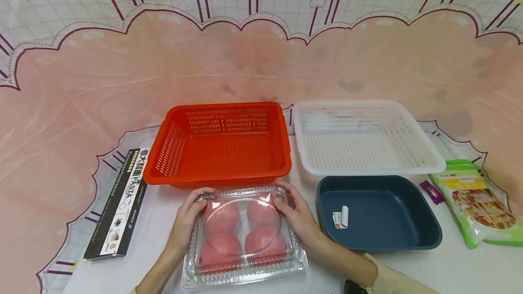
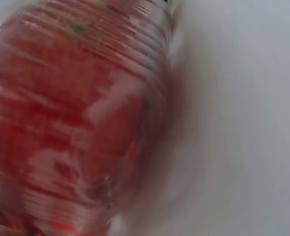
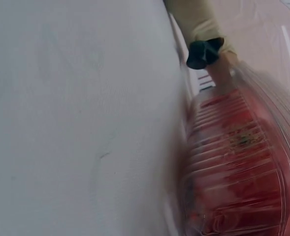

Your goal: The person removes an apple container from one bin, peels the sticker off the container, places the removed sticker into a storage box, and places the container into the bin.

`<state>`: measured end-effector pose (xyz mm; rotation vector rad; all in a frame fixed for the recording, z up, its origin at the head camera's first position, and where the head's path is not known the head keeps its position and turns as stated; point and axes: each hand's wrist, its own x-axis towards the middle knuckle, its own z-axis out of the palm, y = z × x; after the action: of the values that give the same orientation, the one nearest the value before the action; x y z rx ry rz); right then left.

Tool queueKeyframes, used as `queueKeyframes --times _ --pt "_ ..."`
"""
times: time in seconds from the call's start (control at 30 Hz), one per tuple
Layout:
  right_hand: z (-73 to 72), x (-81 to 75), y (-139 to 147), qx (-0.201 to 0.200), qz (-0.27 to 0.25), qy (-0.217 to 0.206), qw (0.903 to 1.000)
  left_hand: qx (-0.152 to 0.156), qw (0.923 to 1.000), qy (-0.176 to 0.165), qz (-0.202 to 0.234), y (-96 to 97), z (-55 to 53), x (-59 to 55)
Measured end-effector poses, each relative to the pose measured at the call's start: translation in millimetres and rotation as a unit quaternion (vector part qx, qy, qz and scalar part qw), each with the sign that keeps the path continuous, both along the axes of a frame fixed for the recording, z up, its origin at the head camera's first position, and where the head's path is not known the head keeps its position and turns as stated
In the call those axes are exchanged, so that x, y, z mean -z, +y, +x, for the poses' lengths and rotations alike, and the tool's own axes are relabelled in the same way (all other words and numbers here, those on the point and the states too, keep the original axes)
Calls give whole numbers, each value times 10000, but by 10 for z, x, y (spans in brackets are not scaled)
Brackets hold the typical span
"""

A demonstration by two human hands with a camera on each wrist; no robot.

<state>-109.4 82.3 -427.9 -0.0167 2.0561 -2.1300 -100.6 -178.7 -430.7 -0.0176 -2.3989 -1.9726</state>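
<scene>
A clear plastic clamshell box (image 1: 241, 278) with several round red fruits (image 1: 265, 242) inside is at the front middle in the head view. My left hand (image 1: 185, 219) grips its left side, the thumb over the lid's edge. On the opposite side my right hand (image 1: 301, 217) holds it the same way. The lid is closed and the box tilts somewhat. In the left wrist view the ribbed box wall (image 2: 80, 103) is blurred. The right wrist view shows the box side (image 3: 238, 162), with green-brown marks on a fruit, and a sleeved arm beyond. Fingers under the box are hidden.
Behind the box stands an orange-red basket (image 1: 229, 183), with a white basket (image 1: 367, 169) to its right. A dark blue tray (image 1: 388, 221) holds a small white item. A black pasta box (image 1: 118, 208) lies left; a purple packet (image 1: 432, 192) and green food bag (image 1: 461, 221) lie right.
</scene>
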Motion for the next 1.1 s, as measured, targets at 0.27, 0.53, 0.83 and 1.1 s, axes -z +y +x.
queueKeyframes --times 0.27,0.53,0.83,1.1 --pt "87 -75 62 19 2 -233 9997 -37 9996 -263 -88 68 84 -119" --pt "151 -194 105 100 -13 -106 9999 -72 10000 5 -34 96 154 -286" --pt "224 -332 170 33 -264 -255 9993 -134 9999 -19 66 150 246 -422" --pt "266 -425 186 91 -493 -290 9983 -210 9993 306 46 174 342 -559"
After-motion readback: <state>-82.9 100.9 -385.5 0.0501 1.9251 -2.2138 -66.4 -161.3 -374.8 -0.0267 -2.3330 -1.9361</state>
